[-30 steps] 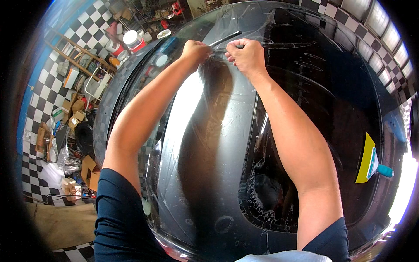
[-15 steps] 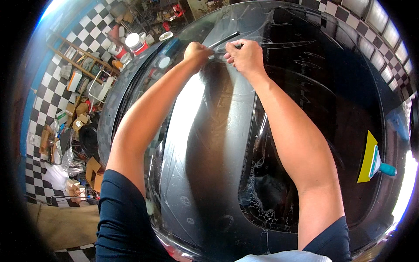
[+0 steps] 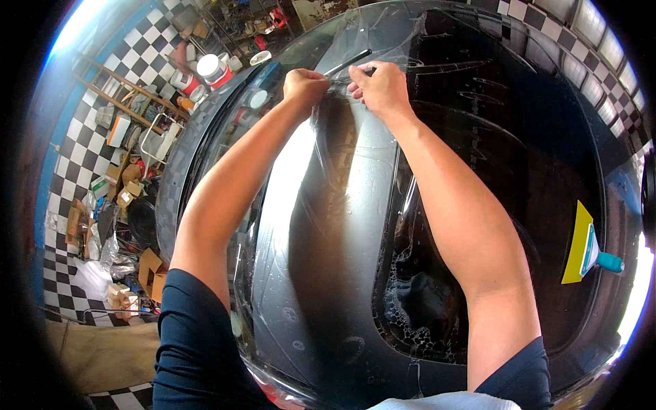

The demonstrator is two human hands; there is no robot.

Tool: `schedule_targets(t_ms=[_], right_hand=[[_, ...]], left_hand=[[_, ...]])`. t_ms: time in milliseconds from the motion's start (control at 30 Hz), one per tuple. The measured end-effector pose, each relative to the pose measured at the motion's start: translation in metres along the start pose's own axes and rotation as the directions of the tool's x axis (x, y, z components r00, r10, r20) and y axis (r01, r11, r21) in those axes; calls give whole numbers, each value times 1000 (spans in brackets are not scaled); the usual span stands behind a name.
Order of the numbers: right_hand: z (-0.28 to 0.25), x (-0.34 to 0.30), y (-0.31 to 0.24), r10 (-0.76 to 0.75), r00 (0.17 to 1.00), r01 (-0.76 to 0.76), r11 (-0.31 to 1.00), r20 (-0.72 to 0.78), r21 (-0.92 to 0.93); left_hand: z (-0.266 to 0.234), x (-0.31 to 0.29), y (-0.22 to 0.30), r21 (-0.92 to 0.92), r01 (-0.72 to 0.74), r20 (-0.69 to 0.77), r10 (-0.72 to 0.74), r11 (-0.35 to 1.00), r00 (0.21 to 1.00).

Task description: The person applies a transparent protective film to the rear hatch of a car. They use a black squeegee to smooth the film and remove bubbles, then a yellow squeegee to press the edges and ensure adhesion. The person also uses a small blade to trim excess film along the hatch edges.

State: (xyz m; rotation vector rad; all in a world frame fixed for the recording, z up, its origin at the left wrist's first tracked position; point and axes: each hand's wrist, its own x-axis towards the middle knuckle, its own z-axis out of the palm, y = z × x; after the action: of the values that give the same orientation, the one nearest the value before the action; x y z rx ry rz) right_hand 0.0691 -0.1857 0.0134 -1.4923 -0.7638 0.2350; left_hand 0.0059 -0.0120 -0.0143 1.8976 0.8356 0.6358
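Both my arms reach over the wet, dark roof of a car (image 3: 328,273). Clear film (image 3: 337,87), wrinkled and shiny, lies at the far end of the roof around a thin black rod (image 3: 350,61) that looks like an antenna. My left hand (image 3: 305,87) is closed, pinching the film just left of the rod's base. To the right of it, my right hand (image 3: 381,89) is closed with thumb and fingertips together at the film's edge. A small dark spot shows inside its curled fingers; I cannot make out what it is.
A yellow-bladed squeegee (image 3: 586,253) with a teal handle lies on the dark glass panel at right. Soapy bubbles (image 3: 410,321) sit near the panel's corner. Left of the car, white-and-red buckets (image 3: 213,68), a wooden ladder (image 3: 123,99) and cardboard boxes (image 3: 150,273) crowd the checkered floor.
Both hands have shifted slightly left in the picture, still at the film by the rod. The view has moved a little; the squeegee lies where it was.
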Motion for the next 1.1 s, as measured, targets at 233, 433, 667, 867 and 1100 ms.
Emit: schedule_targets(t_ms=[233, 433, 667, 867, 1100], right_hand=[[-1, 4, 3, 5, 1000, -3, 999, 26, -51], [-3, 5, 3, 21, 997, -18, 999, 70, -50], [-5, 4, 0, 18, 995, -19, 1000, 101, 5], [-6, 2, -1, 30, 994, -31, 999, 101, 11], [-7, 2, -3, 51, 994, -53, 998, 99, 23]], left_hand=[[0, -3, -1, -62, -6, 5, 6, 998, 1000], [0, -2, -6, -60, -24, 22, 26, 998, 999], [-1, -2, -8, -8, -96, 43, 96, 995, 994], [-1, -3, -10, -32, -57, 41, 58, 998, 997], [-5, -12, 0, -68, -45, 62, 49, 997, 997]])
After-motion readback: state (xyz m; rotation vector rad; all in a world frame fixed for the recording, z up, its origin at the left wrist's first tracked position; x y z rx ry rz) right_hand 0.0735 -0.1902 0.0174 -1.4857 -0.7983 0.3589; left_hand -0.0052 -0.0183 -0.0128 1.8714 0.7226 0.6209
